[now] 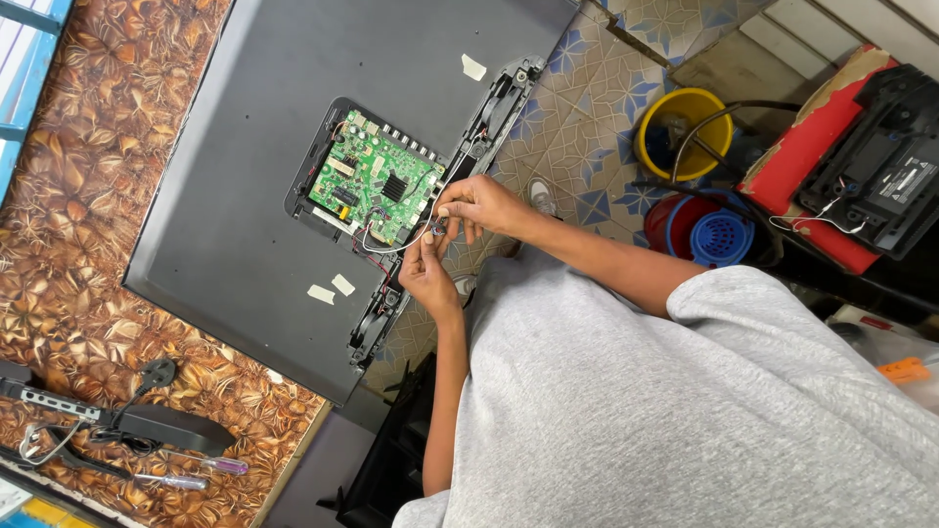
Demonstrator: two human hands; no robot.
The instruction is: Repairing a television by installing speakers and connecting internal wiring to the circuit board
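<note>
I see my left hand (pixel 427 274) and right hand (pixel 479 205) both pinched on a thin wire (pixel 391 246) beside the green circuit board (pixel 377 181) in the television's back panel (pixel 245 196).

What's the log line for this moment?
left hand: pinching wire | right hand: pinching wire | site: green circuit board, television back
</note>
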